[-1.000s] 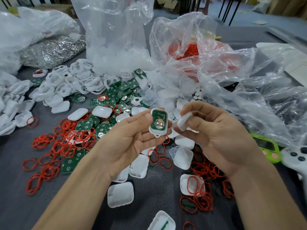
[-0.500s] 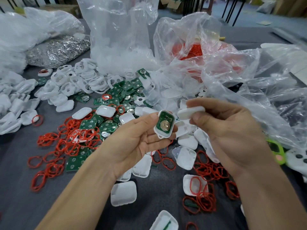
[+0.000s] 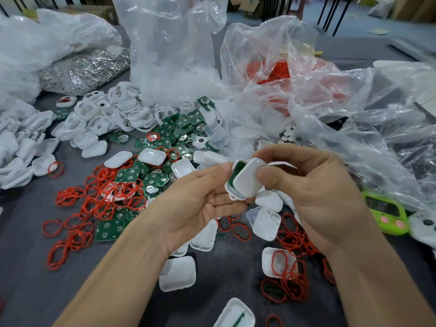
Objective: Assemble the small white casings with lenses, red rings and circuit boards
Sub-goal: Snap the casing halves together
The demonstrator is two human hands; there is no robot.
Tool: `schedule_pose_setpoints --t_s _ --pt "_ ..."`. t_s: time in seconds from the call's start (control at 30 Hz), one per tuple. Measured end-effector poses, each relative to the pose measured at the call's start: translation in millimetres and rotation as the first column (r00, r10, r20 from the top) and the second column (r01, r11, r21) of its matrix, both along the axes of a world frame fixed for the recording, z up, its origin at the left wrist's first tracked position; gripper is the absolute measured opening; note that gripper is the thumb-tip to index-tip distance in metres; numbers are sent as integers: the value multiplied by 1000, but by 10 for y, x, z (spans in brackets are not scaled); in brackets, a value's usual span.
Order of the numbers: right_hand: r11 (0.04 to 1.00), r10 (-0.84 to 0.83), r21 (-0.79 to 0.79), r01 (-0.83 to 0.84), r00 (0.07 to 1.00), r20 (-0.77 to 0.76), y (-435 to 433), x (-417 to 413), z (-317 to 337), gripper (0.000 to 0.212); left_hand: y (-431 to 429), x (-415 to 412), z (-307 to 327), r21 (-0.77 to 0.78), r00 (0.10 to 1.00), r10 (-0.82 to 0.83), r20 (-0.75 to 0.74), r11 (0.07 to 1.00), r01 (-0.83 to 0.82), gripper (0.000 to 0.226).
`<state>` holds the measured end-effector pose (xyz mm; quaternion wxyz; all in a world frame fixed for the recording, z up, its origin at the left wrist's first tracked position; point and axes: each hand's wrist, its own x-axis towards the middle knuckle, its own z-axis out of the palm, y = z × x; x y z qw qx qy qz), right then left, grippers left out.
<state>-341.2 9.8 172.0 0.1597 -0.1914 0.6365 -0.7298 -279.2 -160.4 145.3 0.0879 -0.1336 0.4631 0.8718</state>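
Note:
My left hand [image 3: 198, 204] holds a white casing half [image 3: 230, 193] with a green circuit board [image 3: 237, 172] seated in it. My right hand [image 3: 313, 192] pinches a white casing cover [image 3: 249, 179] between thumb and fingers and lays it tilted over the board, hiding most of it. Loose red rings [image 3: 101, 197], green circuit boards [image 3: 174, 133] and white casing halves [image 3: 113, 114] lie spread over the grey table [image 3: 23, 267] behind and below my hands.
Clear plastic bags [image 3: 169, 55] stand at the back, one with red rings [image 3: 278, 72] inside. A bag of metal clips [image 3: 80, 72] sits at the back left. A green gadget [image 3: 384, 213] and a white controller [image 3: 424, 227] lie at the right edge.
My right hand has brought the white cover from beside the casing down onto it, so the board is now mostly covered. Both hands sit slightly closer together.

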Motion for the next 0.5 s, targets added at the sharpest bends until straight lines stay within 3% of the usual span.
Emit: schedule_pose_setpoints --t_s 0.37,0.5 --pt "991 -68 110 81 991 -118 -60 8 -75 27 -3 -6 -12 -4 1000 -7 10 1000 7 42" --pt "996 -51 73 55 997 -59 -64 5 -82 22 0 0 -12 1 1000 -14 0 1000 14 41"
